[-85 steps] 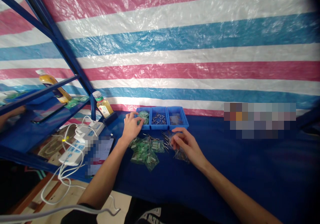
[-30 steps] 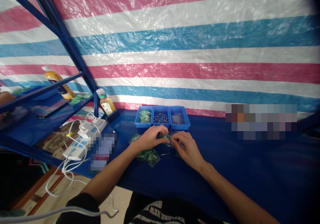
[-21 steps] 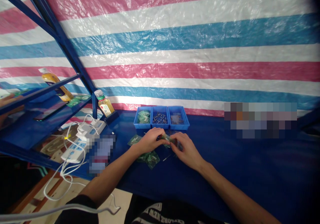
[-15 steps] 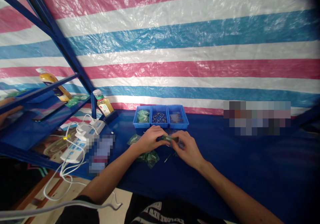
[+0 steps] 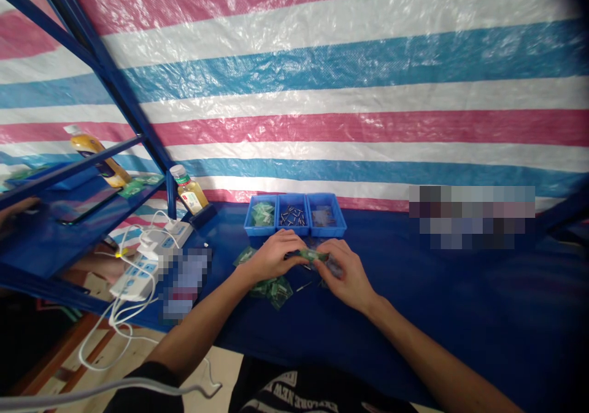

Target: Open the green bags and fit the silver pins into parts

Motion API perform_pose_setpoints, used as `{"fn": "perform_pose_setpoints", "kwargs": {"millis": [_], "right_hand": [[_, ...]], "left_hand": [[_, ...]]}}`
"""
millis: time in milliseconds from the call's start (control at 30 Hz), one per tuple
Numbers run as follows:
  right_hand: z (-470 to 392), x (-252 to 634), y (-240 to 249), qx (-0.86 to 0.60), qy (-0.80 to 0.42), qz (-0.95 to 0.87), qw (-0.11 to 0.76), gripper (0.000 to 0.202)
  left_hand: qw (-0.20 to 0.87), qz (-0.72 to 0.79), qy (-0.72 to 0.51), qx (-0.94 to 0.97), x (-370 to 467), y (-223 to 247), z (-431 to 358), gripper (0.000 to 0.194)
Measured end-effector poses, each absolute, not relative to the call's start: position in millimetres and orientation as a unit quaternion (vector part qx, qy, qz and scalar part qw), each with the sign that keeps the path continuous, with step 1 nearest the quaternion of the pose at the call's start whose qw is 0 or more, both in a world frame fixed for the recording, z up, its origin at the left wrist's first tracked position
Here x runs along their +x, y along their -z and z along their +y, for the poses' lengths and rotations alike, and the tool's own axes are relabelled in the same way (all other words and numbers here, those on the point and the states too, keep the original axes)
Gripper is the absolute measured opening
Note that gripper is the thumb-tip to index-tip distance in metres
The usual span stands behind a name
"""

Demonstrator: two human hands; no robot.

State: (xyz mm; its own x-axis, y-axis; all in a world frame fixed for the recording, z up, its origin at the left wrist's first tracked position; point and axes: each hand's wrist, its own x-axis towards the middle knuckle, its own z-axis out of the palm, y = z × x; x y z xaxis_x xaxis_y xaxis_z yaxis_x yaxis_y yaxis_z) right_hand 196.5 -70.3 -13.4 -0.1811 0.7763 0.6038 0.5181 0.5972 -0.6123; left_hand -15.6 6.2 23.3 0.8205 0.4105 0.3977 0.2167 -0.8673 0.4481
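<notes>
Between my hands is a small green plastic bag, pinched at both ends a little above the table. My left hand is closed on its left end, and my right hand on its right end. More green bags lie below my left hand, and another green bag lies beside its wrist. A thin metal piece rests on the table below the held bag. Clear packets lie partly hidden behind my right hand.
Beyond my hands stand three joined blue bins: one with green packets, one with metal pins, one with clear packets. Leftward are a drink bottle, a power strip with cables and a blue metal frame.
The held green bag has turned slightly, showing more of its face. The thin metal piece lies at a flatter angle. At the far left, another person's hand has shifted.
</notes>
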Motion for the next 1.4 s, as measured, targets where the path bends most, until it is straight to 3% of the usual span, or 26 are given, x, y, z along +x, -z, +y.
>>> {"fn": "perform_pose_setpoints", "kwargs": {"millis": [167, 400, 767, 867, 1000, 1100, 1167, 1400], "right_hand": [[-70, 193, 14, -0.427, -0.130, -0.778, 0.442, 0.004], [-72, 194, 17, -0.432, -0.133, -0.758, 0.470, 0.003], [-63, 200, 20, -0.453, -0.300, -0.675, 0.500, 0.028], [-61, 202, 25, -0.460, -0.352, -0.637, 0.509, 0.032], [-56, 203, 28, -0.438, -0.423, -0.584, 0.537, 0.034], [-55, 202, 26, -0.420, -0.465, -0.564, 0.538, 0.038], [-55, 202, 24, -0.411, -0.481, -0.566, 0.529, 0.039], [-62, 201, 22, -0.424, -0.374, -0.622, 0.542, 0.023]], "left_hand": [[0.188, 0.179, -0.235, 0.937, -15, -22, 4, 0.027], [0.188, 0.167, -0.239, 0.938, -16, -24, 3, 0.030], [0.212, 0.211, -0.270, 0.915, -17, -12, 5, 0.033], [0.217, 0.230, -0.332, 0.889, -18, -13, 5, 0.053], [0.202, 0.142, -0.318, 0.916, -19, -22, 3, 0.030], [0.189, 0.129, -0.342, 0.911, -18, -24, 3, 0.041], [0.179, 0.130, -0.362, 0.906, -17, -21, 4, 0.037], [0.130, 0.164, -0.421, 0.883, -15, -11, 7, 0.016]]}}
